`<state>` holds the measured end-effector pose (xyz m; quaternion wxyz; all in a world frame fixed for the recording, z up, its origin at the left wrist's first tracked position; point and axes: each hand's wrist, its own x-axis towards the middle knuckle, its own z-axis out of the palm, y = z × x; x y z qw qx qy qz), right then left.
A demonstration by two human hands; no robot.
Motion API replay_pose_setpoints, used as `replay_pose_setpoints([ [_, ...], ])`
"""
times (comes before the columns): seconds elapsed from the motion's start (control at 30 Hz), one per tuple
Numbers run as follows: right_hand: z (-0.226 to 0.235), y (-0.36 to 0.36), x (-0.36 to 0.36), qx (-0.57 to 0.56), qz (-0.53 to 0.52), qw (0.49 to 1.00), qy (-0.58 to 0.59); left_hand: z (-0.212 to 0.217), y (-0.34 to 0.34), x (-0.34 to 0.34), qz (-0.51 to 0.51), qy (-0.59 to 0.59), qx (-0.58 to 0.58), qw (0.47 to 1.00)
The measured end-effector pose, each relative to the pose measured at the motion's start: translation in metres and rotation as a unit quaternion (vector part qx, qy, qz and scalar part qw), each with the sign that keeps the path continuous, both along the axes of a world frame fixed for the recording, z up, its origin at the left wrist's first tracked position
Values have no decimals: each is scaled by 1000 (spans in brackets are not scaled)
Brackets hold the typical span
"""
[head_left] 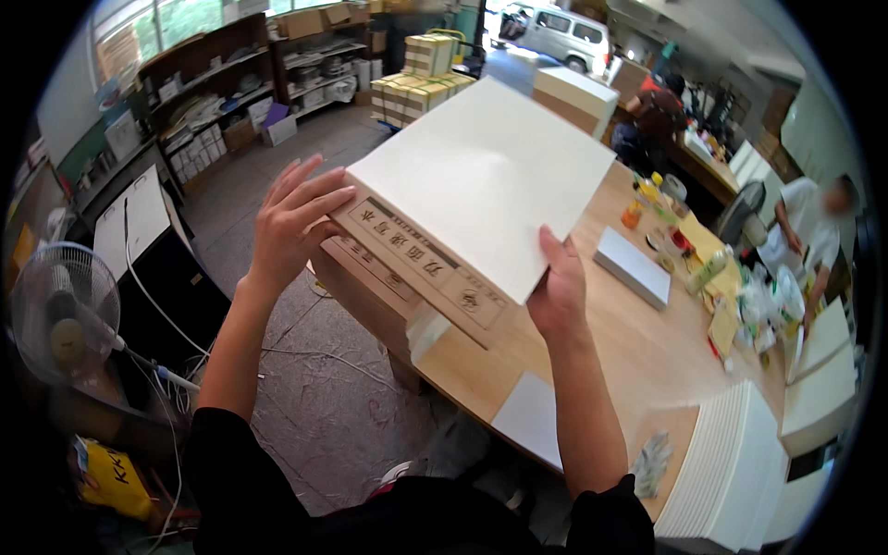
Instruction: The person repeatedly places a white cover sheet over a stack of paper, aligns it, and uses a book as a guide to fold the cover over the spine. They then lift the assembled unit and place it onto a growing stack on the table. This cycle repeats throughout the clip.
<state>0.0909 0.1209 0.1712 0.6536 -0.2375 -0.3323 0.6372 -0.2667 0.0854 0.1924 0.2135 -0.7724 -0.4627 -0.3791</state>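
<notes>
A large white sketch pad (486,180) with a printed brown cardboard strip (421,259) along its near edge is held up, tilted, over the table's left end. At its left corner, my left hand (298,211) has its fingers on the edge and its thumb lower down by the cardboard. My right hand (561,287) grips the right edge, thumb on the white top face; its other fingers are hidden underneath. Below the pad, another printed brown cardboard edge (375,270) shows, mostly covered by the held one.
On the wooden table (592,351) lie a white paper block (634,266), a white sheet (532,416) and a grey glove (652,462). A tall stack of white pads (726,462) stands near right. Bottles and bags crowd the right side, by a co-worker (805,222). A fan (65,314) stands left.
</notes>
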Motion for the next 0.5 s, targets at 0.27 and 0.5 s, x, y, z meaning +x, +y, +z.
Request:
replay_pose_setpoints([
  [0.27,-41,20,-43,22,-14,947,-319,-85,34,-86,-134,-325,-262,899],
  [0.5,-83,57,-48,64,-63,919,-385,-125,68,-122,-159,-357,-263,882],
])
